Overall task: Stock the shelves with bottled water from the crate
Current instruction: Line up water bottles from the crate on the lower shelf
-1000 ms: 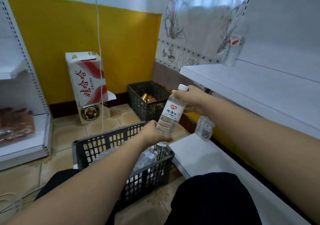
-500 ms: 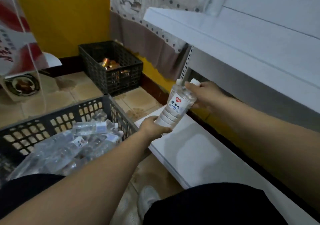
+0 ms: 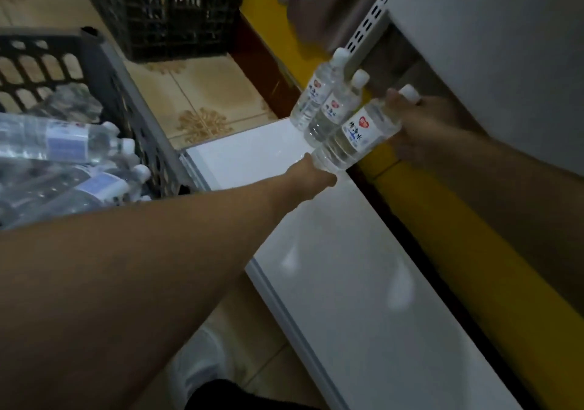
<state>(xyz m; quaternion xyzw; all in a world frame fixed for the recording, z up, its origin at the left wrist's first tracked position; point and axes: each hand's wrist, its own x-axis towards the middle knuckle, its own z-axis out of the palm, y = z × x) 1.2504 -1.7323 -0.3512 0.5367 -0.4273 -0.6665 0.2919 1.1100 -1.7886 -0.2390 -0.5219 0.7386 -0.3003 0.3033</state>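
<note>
A clear water bottle with a white label and white cap is held tilted over the back of the low white shelf. My right hand grips its neck and upper body. My left hand grips its base from below. Two more bottles stand together at the shelf's far back corner, right behind the held one. The dark plastic crate at left holds several bottles lying on their sides.
A second dark crate with cans stands on the tiled floor beyond. A white upper shelf overhangs at right, carried by a slotted upright. A yellow strip runs behind the low shelf. My white shoe is below.
The view has tipped down and closer. Both hands carried the bottle lower and further back over the low shelf, next to the two standing bottles.
</note>
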